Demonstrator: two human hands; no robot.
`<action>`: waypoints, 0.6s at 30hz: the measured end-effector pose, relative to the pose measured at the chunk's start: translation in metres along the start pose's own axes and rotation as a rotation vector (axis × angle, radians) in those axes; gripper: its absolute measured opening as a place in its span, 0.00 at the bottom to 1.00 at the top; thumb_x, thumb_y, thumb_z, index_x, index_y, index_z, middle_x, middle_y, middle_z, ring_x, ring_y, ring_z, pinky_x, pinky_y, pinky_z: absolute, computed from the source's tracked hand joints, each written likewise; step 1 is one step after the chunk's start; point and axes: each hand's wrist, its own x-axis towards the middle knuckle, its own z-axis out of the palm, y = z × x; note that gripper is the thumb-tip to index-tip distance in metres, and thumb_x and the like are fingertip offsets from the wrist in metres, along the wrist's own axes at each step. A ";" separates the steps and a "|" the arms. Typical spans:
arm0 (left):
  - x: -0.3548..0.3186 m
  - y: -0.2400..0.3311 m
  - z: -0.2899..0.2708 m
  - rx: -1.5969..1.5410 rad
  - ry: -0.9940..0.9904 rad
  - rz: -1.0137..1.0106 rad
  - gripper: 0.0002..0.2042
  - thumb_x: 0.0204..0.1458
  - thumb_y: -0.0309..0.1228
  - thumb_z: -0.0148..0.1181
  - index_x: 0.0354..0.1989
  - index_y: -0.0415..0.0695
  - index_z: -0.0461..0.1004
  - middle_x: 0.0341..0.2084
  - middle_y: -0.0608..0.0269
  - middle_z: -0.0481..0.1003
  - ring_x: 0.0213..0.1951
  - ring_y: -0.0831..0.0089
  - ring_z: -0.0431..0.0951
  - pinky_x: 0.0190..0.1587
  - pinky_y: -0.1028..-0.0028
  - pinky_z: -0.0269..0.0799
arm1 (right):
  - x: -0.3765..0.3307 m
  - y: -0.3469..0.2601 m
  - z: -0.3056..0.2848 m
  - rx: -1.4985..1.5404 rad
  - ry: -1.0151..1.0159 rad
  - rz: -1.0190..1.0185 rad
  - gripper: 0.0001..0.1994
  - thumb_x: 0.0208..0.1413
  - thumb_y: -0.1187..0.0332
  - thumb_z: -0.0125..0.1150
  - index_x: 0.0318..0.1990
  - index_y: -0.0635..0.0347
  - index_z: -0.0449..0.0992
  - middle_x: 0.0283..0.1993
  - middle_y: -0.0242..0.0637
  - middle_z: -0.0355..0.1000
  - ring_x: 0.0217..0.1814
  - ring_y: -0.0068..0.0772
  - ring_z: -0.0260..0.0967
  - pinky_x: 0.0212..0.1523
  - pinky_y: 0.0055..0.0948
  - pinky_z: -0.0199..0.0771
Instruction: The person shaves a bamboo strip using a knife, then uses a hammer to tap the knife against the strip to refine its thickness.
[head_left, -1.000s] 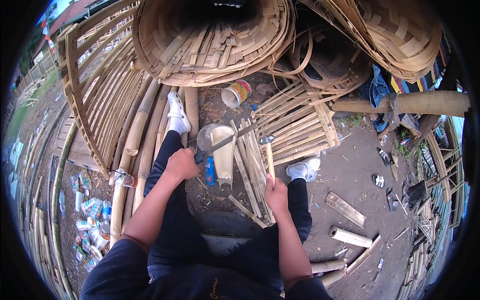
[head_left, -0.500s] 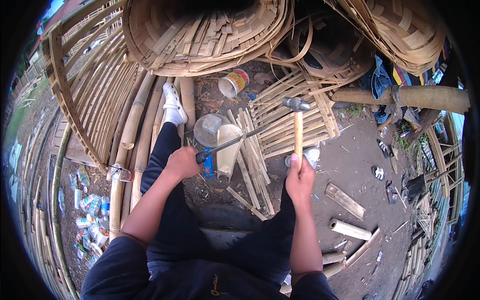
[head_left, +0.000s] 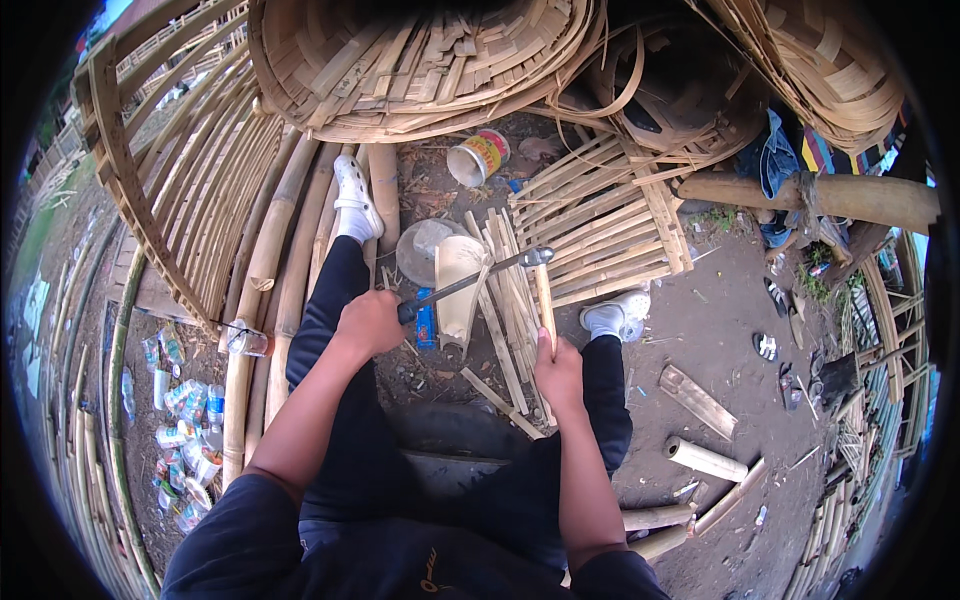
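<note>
My left hand [head_left: 372,322] is closed round the black handle of a long-bladed knife [head_left: 480,276], whose thin dark blade slants up to the right. A hammer [head_left: 545,300] with a pale wooden handle is gripped in my right hand [head_left: 558,376]. Its metal head is at the far end of the blade; whether the two touch I cannot tell. Below the blade lies a split bamboo piece [head_left: 457,305], curved and pale. Several bamboo strips [head_left: 505,320] are heaped to its right. A blue packet [head_left: 426,325] rests on the ground beside my left hand.
Large woven baskets [head_left: 430,120] stand at the far side. A slatted bamboo panel [head_left: 600,235] lies right of the strips, near a tipped tub [head_left: 478,160]. Bamboo poles [head_left: 270,245] run along the left, beside plastic litter [head_left: 190,420]. Cut bamboo pieces [head_left: 706,460] are at the right.
The hammer has swung left and down, bringing its head from the right of the blade to the blade's far end. My left hand and the knife have hardly moved.
</note>
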 end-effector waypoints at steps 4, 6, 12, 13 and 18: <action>-0.009 0.013 0.000 -0.024 -0.038 0.000 0.15 0.41 0.36 0.65 0.34 0.39 0.78 0.32 0.45 0.78 0.39 0.51 0.79 0.44 0.59 0.76 | -0.004 -0.015 -0.011 0.037 -0.051 0.001 0.22 0.62 0.56 0.51 0.26 0.70 0.72 0.24 0.60 0.69 0.28 0.62 0.70 0.30 0.46 0.68; -0.008 0.020 0.004 -0.025 -0.054 0.003 0.15 0.42 0.37 0.65 0.35 0.40 0.79 0.32 0.45 0.78 0.39 0.52 0.79 0.44 0.59 0.75 | -0.004 -0.011 -0.010 -0.014 -0.088 0.030 0.22 0.61 0.55 0.51 0.29 0.70 0.74 0.25 0.60 0.70 0.30 0.61 0.70 0.31 0.46 0.68; -0.012 0.027 0.007 -0.023 -0.058 0.016 0.14 0.43 0.37 0.65 0.35 0.41 0.79 0.32 0.46 0.78 0.39 0.52 0.80 0.44 0.60 0.75 | 0.006 -0.038 -0.054 -0.055 -0.063 0.021 0.23 0.61 0.54 0.53 0.30 0.72 0.73 0.21 0.57 0.68 0.22 0.53 0.70 0.27 0.41 0.68; -0.011 0.025 0.007 -0.029 -0.060 0.006 0.14 0.43 0.37 0.65 0.34 0.40 0.79 0.32 0.46 0.78 0.39 0.52 0.80 0.44 0.60 0.75 | 0.008 -0.045 -0.066 0.085 0.065 -0.047 0.23 0.61 0.53 0.53 0.29 0.70 0.71 0.18 0.50 0.65 0.18 0.45 0.65 0.22 0.37 0.64; -0.005 0.019 0.010 -0.028 -0.121 -0.036 0.14 0.43 0.36 0.65 0.34 0.39 0.78 0.34 0.46 0.78 0.39 0.52 0.80 0.44 0.60 0.75 | 0.004 -0.081 -0.107 0.991 0.445 -0.418 0.24 0.62 0.43 0.46 0.30 0.57 0.57 0.14 0.28 0.49 0.13 0.21 0.45 0.14 0.23 0.48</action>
